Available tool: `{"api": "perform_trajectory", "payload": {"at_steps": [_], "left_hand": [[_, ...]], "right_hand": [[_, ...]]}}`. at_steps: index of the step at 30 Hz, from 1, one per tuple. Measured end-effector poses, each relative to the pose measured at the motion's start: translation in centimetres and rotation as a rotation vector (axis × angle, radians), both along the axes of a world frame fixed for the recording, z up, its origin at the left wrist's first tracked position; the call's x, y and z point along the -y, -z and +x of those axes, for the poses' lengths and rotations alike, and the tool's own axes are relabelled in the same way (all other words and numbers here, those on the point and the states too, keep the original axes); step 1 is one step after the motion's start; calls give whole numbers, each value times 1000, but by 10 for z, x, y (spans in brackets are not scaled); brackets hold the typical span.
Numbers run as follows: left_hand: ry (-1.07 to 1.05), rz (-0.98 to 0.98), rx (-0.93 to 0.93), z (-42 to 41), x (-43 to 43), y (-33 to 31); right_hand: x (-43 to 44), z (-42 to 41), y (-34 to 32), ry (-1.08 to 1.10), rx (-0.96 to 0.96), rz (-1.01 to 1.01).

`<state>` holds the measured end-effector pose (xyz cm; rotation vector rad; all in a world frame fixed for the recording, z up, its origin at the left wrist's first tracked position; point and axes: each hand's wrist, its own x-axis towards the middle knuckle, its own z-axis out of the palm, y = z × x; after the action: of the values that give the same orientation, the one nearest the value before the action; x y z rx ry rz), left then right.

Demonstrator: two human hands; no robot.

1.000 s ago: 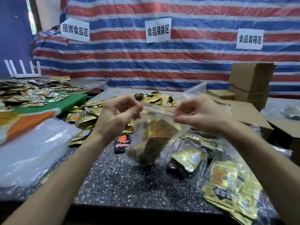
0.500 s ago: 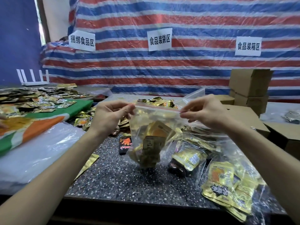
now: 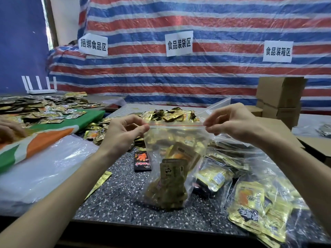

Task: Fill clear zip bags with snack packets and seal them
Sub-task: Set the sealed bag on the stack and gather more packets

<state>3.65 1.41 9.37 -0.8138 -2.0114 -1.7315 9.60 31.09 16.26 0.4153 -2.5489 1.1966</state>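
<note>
The left forearm (image 3: pixel 59 199) reaches in over the near left corner of the tabletop (image 3: pixel 123 197), and the right forearm (image 3: pixel 293 172) comes in from its right side. Both hands are raised above it, level and apart. The left hand (image 3: pixel 123 135) pinches one top corner of the zip bag (image 3: pixel 175 140) between thumb and forefinger, and the right hand (image 3: pixel 234 124) pinches the other. The remaining fingers (image 3: pixel 217 114) curl loosely.

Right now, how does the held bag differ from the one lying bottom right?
Held bag is upright, pinched at its top corners by the left hand and right hand; lying bag rests flat on the table. Held bag's packets bunch low; lying bag's spread out. Both are clear.
</note>
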Motion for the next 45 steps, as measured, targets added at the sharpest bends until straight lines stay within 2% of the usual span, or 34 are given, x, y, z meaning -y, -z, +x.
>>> {"api": "perform_trajectory", "payload": {"at_steps": [4,7,11,15,19,25,32,45], "left_hand": [[12,-4,-43,7,-9,-4],[21,-40,-120,15,-15,-11],[10,-159,-235,23,-24,-20],[17,-189,-220,23,-19,-24],[50,-188,-185,25,-14,-28],[32,-169,-185,24,-16,-43],[-16,-244,-160,23,-17,-42],[-19,-300,-164,33,-17,-40]], "right_hand": [[7,9,-6,10,-19,168],[29,14,-17,-75,-48,344],[71,6,-21,-199,-160,463],[81,2,-20,-259,-117,380],[78,-2,-18,-277,-132,386],[77,-8,-23,-227,-173,348],[81,-11,-11,-168,-194,369],[80,-8,-4,-184,-223,331]]}}
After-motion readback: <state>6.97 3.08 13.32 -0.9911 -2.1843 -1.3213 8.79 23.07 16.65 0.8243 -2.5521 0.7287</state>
